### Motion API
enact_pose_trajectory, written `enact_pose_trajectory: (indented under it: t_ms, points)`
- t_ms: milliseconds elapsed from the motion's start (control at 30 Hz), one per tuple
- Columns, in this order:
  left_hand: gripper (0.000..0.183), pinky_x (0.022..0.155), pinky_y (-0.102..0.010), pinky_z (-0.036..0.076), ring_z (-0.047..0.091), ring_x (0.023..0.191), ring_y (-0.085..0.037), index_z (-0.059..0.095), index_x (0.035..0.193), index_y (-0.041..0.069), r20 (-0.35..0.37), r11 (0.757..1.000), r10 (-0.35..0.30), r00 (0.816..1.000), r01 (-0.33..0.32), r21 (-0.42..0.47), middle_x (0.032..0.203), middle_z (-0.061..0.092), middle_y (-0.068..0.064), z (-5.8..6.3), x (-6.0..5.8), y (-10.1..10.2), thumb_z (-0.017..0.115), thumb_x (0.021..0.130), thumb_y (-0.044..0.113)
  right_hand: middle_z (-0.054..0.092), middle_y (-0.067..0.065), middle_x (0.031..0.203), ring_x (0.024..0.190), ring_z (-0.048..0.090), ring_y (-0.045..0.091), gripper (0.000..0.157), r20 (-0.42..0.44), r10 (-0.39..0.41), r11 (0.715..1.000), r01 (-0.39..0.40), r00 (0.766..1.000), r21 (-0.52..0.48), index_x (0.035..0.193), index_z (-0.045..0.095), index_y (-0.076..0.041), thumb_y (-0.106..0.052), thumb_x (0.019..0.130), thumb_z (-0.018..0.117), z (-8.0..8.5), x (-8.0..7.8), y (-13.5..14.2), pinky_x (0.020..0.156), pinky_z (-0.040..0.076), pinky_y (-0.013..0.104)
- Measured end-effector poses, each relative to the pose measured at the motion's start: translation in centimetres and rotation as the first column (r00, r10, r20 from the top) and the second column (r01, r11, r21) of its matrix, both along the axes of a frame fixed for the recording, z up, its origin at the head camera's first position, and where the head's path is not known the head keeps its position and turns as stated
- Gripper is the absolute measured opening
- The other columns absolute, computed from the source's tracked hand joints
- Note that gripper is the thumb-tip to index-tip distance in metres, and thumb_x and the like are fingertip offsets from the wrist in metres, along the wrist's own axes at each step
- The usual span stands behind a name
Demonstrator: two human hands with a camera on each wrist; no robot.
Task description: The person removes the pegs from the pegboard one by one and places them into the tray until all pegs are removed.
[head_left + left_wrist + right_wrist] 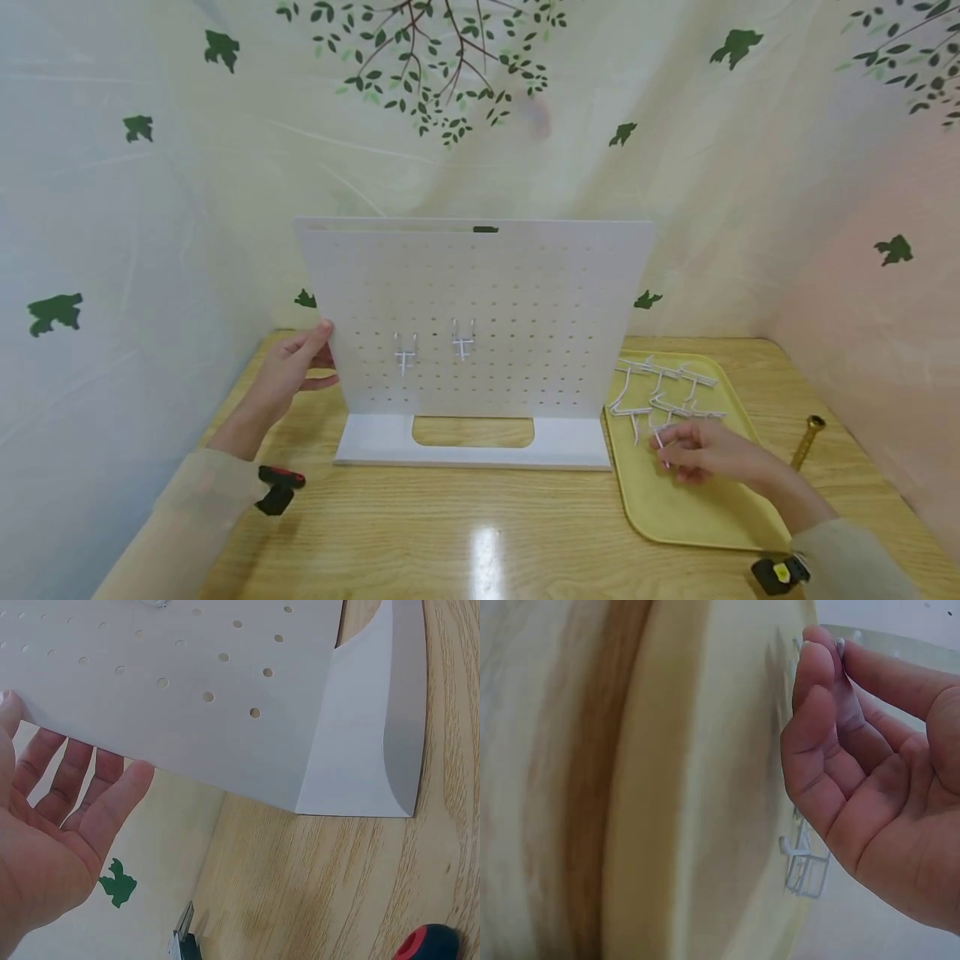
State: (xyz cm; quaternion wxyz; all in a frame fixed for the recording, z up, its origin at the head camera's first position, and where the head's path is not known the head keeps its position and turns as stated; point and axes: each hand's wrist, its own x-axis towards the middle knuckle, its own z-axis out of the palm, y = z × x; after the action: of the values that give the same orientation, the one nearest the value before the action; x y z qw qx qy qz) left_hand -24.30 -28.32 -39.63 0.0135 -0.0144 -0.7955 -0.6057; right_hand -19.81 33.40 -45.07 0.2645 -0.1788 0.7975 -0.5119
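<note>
A white pegboard (540,258) stands upright on its flat base, with two white wire hooks, one on the left (405,357) and one nearer the middle (462,342). At the board's left edge my left hand (288,371) grips it, thumb on the front and fingers at the back, as the left wrist view shows. Over the yellow tray (697,525), my right hand (705,450) pinches a white wire hook (663,446) between thumb and fingers. Only the tip of that hook shows in the right wrist view. Several more hooks (686,408) lie in the tray's back part.
A gold-coloured tool (807,442) lies right of the tray on the wooden table (420,533). Near my left wrist are a dark-and-red handle (431,943) and a metal-tipped tool (184,934). A leaf-patterned curtain (225,167) surrounds the table.
</note>
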Motion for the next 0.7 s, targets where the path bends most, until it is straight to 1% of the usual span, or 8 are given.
enact_pose_trajectory:
  t_ms: [100, 200, 300, 433, 500, 700]
  points:
    - [0.069, 0.081, -0.039, 0.061, 0.065, 0.094, -0.022, 0.065, 0.119, -0.005, -0.001, 1.000, -0.004, 1.000, 0.004, -0.006, 0.110, 0.064, -0.017, 0.02, -0.01, -0.02, 0.053, 0.099, 0.060, 0.071, 0.014, 0.092, 0.070, 0.065, 0.010, 0.028, 0.024, 0.027, 1.000, -0.027, 0.999, 0.003, 0.119, 0.060, 0.013, -0.011, 0.104, 0.058, -0.46, 0.03, 0.21, 0.056, 0.053, 0.020]
    - [0.069, 0.081, -0.039, 0.061, 0.066, 0.094, -0.021, 0.065, 0.120, -0.005, -0.003, 1.000, -0.007, 1.000, 0.007, -0.005, 0.108, 0.065, -0.013, 0.03, -0.02, -0.03, 0.053, 0.099, 0.060, 0.071, 0.011, 0.091, 0.068, 0.063, 0.008, 0.027, 0.045, 0.041, 0.999, -0.042, 0.998, 0.007, 0.116, 0.061, 0.012, -0.012, 0.105, 0.058, -0.69, 0.06, 0.27, 0.053, 0.049, 0.017]
    - [0.068, 0.081, -0.039, 0.061, 0.066, 0.094, -0.020, 0.065, 0.120, -0.004, -0.006, 1.000, -0.010, 1.000, 0.010, -0.001, 0.106, 0.066, -0.009, 0.02, -0.03, -0.04, 0.053, 0.099, 0.059, 0.070, 0.009, 0.090, 0.068, 0.062, 0.008, 0.026, 0.064, 0.054, 0.999, -0.054, 0.996, 0.002, 0.115, 0.061, 0.011, -0.013, 0.105, 0.056, -0.71, 0.07, 0.27, 0.053, 0.048, 0.017]
    - [0.067, 0.081, -0.039, 0.061, 0.066, 0.094, -0.020, 0.065, 0.120, -0.004, -0.009, 1.000, -0.014, 1.000, 0.014, 0.002, 0.106, 0.066, -0.008, -0.05, -0.06, -0.10, 0.053, 0.100, 0.059, 0.070, 0.009, 0.089, 0.067, 0.061, 0.007, 0.026, 0.071, 0.067, 0.998, -0.067, 0.995, -0.002, 0.115, 0.061, 0.010, -0.013, 0.106, 0.056, -0.68, 0.08, 0.23, 0.053, 0.048, 0.017]
    - [0.067, 0.081, -0.040, 0.061, 0.066, 0.094, -0.020, 0.065, 0.120, -0.004, -0.007, 1.000, -0.015, 1.000, 0.015, 0.001, 0.106, 0.066, -0.008, -0.08, -0.09, -0.13, 0.053, 0.100, 0.059, 0.070, 0.009, 0.089, 0.066, 0.061, 0.007, 0.026, 0.068, 0.064, 0.998, -0.064, 0.996, 0.002, 0.115, 0.061, 0.010, -0.013, 0.105, 0.057, -0.70, 0.12, 0.19, 0.053, 0.047, 0.017]
    - [0.066, 0.081, -0.039, 0.061, 0.065, 0.095, -0.021, 0.065, 0.120, -0.003, 0.001, 1.000, -0.008, 1.000, 0.008, -0.001, 0.108, 0.065, -0.009, -0.10, -0.12, -0.17, 0.053, 0.100, 0.059, 0.068, 0.009, 0.085, 0.062, 0.060, 0.008, 0.026, 0.023, 0.032, 0.999, -0.033, 0.999, 0.027, 0.114, 0.061, 0.010, -0.013, 0.103, 0.061, -0.63, 0.41, -0.16, 0.049, 0.045, 0.018]
